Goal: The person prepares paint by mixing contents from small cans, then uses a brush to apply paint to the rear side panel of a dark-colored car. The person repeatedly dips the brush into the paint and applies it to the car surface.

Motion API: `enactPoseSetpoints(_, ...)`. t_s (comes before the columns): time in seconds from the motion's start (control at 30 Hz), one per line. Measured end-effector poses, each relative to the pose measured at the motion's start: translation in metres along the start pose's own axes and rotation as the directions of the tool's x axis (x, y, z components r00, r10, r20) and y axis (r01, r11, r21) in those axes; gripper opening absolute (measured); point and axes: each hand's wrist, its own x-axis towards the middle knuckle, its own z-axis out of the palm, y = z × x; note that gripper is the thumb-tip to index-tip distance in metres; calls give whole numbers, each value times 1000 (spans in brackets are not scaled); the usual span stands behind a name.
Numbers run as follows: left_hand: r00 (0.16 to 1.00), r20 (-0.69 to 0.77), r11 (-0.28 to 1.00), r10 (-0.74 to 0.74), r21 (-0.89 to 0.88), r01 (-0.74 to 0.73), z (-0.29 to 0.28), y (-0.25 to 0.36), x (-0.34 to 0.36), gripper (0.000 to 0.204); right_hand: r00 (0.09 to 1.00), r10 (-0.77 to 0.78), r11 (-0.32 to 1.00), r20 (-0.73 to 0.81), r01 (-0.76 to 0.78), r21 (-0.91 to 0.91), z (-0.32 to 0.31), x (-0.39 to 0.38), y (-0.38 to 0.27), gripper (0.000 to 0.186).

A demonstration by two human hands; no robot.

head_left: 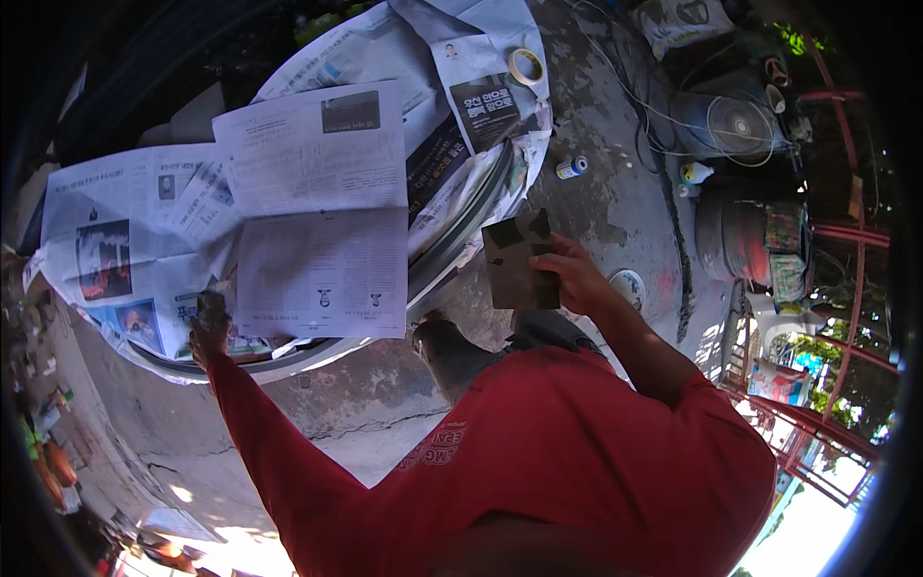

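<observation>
Fingers (544, 263) of the right hand (575, 276) are clamped on one dark sheet (517, 267), right of the newspaper (317, 183), that arm (646, 344) bent. The left arm (279, 428) stretches nearly straight, the left hand (209, 342) gripping one small dark block (212, 310) at the newspaper's lower edge. One tape roll (512, 65) lies on its upper right; one can (571, 168) just beyond.

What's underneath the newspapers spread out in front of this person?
Past the edge of the newspapers, part of a curved grey rim shows. Farther in, the sheets cover whatever they lie on, so it cannot be seen.
</observation>
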Motion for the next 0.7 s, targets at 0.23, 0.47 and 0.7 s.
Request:
enactPoseSetpoints(0.23,993,-110,972,-35,-234,9,-41,-6,-2,110,999,-40,993,-22,42,108,-44,-19,4,41)
enactPoseSetpoints(0.47,874,-95,-546,476,-811,209,-68,199,-217,102,990,-107,983,-89,119,142,-141,-18,-51,33)
enactPoseSetpoints(0.7,704,-181,-480,687,-840,253,-165,521,-424,58,918,-383,914,-104,393,96,-249,-16,-168,32)
